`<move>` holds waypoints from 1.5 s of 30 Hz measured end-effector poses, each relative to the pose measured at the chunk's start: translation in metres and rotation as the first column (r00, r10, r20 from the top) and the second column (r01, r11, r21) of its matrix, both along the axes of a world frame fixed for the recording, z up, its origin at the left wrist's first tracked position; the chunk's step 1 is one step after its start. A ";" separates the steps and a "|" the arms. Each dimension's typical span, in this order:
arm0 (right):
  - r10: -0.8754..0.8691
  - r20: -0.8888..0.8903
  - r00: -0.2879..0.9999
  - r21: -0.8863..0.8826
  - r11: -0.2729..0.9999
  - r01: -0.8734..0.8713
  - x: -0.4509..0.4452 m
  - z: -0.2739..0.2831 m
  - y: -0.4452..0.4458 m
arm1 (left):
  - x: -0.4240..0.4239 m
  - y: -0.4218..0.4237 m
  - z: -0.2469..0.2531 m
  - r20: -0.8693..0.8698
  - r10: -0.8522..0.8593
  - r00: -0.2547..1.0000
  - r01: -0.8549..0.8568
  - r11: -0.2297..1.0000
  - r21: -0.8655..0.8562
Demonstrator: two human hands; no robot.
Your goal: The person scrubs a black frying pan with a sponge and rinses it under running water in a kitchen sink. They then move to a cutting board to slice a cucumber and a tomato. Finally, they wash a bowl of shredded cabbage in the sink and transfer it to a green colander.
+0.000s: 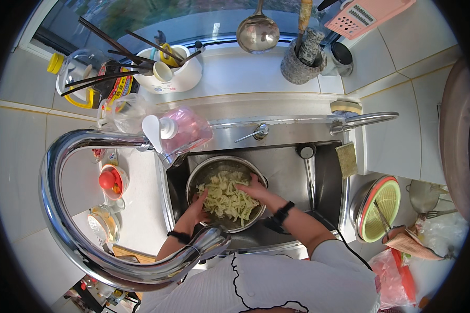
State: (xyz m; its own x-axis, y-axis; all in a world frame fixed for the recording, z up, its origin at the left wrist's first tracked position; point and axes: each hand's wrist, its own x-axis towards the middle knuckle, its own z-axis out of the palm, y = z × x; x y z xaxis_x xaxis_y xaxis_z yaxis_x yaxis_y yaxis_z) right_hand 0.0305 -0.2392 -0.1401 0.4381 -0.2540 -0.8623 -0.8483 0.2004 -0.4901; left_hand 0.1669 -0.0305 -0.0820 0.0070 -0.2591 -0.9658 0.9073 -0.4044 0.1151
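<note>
A round metal bowl point(213, 166) sits in the left part of the stainless steel sink point(284, 168). Pale green shredded cabbage point(227, 199) is heaped inside it. My left hand point(197, 209) cups the heap from the left, its fingertips partly hidden. From the right, my right hand point(255, 188) presses its thumb and fingers into the shreds, so the cabbage lies gathered between both palms. Dark bands circle both wrists.
A chrome faucet point(55, 219) arches close over the left side. Behind the bowl stands a pink soap pump bottle point(186, 131). A bowl of tomatoes point(107, 180) rests on the left counter; a green colander point(387, 211) leans at right. A sponge point(346, 160) hangs on the sink's right edge.
</note>
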 end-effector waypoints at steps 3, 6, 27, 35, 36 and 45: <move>-0.152 0.115 0.982 0.457 0.885 0.084 0.029 0.023 -0.008 | 0.003 -0.001 -0.053 0.096 -0.162 0.982 0.181 0.950 -0.256; 0.019 0.172 0.985 0.404 0.910 -0.088 0.041 0.020 0.001 | 0.012 -0.023 -0.053 -0.258 -0.010 0.966 -0.022 0.992 -0.122; -0.002 0.063 0.998 0.185 0.983 -0.010 0.015 0.009 0.008 | 0.000 -0.020 0.029 0.311 -0.267 0.912 0.352 0.899 -0.261; 0.272 0.285 0.919 -0.106 0.962 -0.252 0.005 -0.010 0.026 | -0.012 0.000 -0.047 0.053 -0.108 0.993 0.118 0.959 -0.257; 0.342 0.285 0.895 -0.175 0.937 -0.302 0.003 0.007 0.025 | -0.017 0.004 -0.043 0.145 -0.111 0.983 0.145 0.958 -0.249; 0.594 0.293 0.749 -0.497 0.764 -0.412 -0.002 0.043 0.000 | -0.016 0.048 -0.044 0.551 -0.247 0.797 0.354 0.930 -0.095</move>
